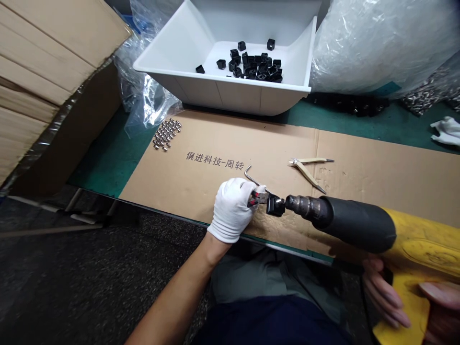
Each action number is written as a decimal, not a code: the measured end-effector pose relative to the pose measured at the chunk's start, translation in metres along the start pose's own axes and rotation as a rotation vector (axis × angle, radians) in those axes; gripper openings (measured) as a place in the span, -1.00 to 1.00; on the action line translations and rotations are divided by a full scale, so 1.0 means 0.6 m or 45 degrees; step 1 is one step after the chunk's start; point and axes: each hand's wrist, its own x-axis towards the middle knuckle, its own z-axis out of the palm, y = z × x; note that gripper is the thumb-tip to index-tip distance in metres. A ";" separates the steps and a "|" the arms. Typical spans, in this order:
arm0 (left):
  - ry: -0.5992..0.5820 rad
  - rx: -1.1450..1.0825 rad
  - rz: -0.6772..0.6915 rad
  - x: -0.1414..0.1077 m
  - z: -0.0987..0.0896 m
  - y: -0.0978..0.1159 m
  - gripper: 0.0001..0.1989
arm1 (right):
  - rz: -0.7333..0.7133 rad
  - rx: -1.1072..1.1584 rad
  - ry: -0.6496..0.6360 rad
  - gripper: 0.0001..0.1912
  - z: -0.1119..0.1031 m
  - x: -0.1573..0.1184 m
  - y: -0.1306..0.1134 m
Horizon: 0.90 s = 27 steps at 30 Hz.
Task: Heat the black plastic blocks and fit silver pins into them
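A small black plastic block (275, 206) sits in the jaws of a pair of red-and-black pliers (256, 198), right up against the metal nozzle of a yellow-and-black power tool (354, 223), though whether the two actually touch is hard to tell. The block looks light and stiff, with hard corners that could slip, so its flat sides seem the surest place to take hold. The left hand (232, 210), in a white glove, is closed firmly around the pliers, and a bent steel hex key (257, 179) rises from the same grip. The bare right hand (386, 292) wraps the tool's yellow body from below, and the tool looks heavy, best held by that body. All of this sits over a cardboard sheet (377, 172) printed with Chinese characters. On it lie a loose cluster of small metal fittings (166, 134) and a pair of beige-handled pliers (309, 168). Beyond, a white plastic bin (251, 96) holds a heap of similar black blocks (257, 67), with clear plastic sheeting (373, 48) beside it. A white glove (446, 131) lies on the green mat (381, 120), and cardboard boxes (43, 62) are stacked at the left.
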 end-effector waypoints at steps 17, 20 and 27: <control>0.029 0.011 0.014 0.002 0.001 -0.001 -0.72 | -0.022 0.023 -0.088 -0.54 0.006 0.008 -0.002; 0.034 0.007 0.015 0.003 0.000 0.000 -0.72 | -0.007 0.027 -0.098 -0.55 0.003 0.009 -0.002; 0.021 -0.001 0.019 0.002 0.000 -0.001 -0.71 | 0.038 -0.006 -0.111 -0.57 -0.002 0.007 -0.006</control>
